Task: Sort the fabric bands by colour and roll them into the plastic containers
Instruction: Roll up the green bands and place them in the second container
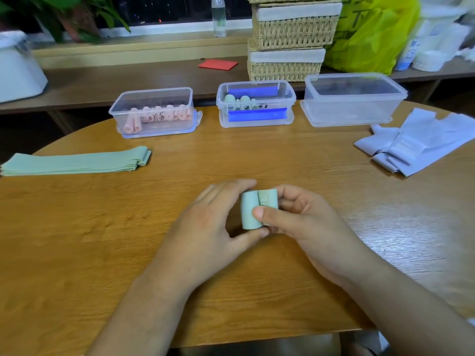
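Observation:
At the table's middle, both my hands hold a rolled green band (250,210). My left hand (205,227) curls round its left side, thumb under the roll. My right hand (303,222) grips the right side, thumb pressed on top. A stack of flat green bands (77,163) lies at the left. Pale lavender bands (421,145) lie in a loose pile at the right. The left container (154,113) holds pink rolls, the middle container (255,104) with blue clips holds green rolls, and the right container (354,98) looks bare inside.
The round wooden table (128,227) ends near my body. Behind it runs a shelf with stacked wicker baskets (290,37), a red card (218,64), a clear bottle (219,16), a yellow-green bag (370,34), a plant and a white bin (18,68).

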A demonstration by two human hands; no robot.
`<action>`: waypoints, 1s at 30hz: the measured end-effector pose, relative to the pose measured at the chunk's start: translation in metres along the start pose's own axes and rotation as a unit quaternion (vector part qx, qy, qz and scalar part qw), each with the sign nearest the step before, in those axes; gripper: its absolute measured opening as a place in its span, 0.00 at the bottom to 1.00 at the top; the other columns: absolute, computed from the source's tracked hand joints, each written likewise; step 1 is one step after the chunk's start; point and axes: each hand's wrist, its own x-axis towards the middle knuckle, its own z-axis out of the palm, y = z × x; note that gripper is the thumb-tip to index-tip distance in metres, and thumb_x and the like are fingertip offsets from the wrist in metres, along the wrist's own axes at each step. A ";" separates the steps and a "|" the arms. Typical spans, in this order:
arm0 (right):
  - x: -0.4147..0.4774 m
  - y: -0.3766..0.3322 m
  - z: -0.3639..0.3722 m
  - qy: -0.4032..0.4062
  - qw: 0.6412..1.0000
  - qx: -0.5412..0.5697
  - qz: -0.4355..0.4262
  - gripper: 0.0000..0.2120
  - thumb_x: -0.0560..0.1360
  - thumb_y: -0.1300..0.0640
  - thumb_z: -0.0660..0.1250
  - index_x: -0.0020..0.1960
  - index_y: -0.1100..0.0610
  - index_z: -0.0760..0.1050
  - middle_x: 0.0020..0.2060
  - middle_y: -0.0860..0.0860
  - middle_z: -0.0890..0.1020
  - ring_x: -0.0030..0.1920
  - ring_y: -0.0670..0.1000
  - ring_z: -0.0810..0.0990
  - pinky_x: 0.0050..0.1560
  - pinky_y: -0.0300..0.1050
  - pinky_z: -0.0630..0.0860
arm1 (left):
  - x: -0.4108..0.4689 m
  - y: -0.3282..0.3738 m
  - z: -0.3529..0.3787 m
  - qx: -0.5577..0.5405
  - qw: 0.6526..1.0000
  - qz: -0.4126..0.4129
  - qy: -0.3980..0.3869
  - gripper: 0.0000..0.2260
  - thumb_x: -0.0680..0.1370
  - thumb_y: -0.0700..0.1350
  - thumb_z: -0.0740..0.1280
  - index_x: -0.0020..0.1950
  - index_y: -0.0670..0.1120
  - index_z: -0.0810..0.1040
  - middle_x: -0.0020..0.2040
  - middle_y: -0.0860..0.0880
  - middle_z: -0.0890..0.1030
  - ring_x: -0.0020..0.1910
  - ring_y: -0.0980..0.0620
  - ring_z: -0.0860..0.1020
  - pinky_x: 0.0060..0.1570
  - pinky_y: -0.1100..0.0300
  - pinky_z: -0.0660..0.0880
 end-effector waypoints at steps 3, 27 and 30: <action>0.001 -0.001 -0.003 -0.018 0.999 0.034 0.024 0.11 0.78 0.61 0.74 0.60 0.61 0.84 0.51 0.61 0.86 0.50 0.54 0.83 0.60 0.56 0.77 | 0.000 -0.001 -0.002 0.001 1.000 0.004 0.016 0.26 0.74 0.57 0.79 0.70 0.54 0.77 0.62 0.62 0.78 0.64 0.62 0.75 0.63 0.70 0.68; 0.004 -0.035 -0.014 0.078 0.996 0.026 -0.024 0.20 0.68 0.51 0.81 0.58 0.55 0.86 0.55 0.57 0.87 0.61 0.59 0.86 0.66 0.56 0.80 | 0.013 -0.016 -0.020 0.059 0.995 -0.045 -0.067 0.37 0.79 0.58 0.72 0.84 0.61 0.56 0.80 0.62 0.64 0.79 0.61 0.60 0.76 0.58 0.64; 0.019 -0.066 -0.016 0.077 0.996 0.004 -0.041 0.19 0.74 0.56 0.78 0.63 0.58 0.83 0.55 0.58 0.88 0.58 0.57 0.87 0.63 0.50 0.82 | 0.018 -0.021 -0.032 0.059 0.993 -0.056 -0.085 0.36 0.80 0.59 0.70 0.84 0.61 0.56 0.80 0.62 0.64 0.79 0.60 0.59 0.77 0.53 0.65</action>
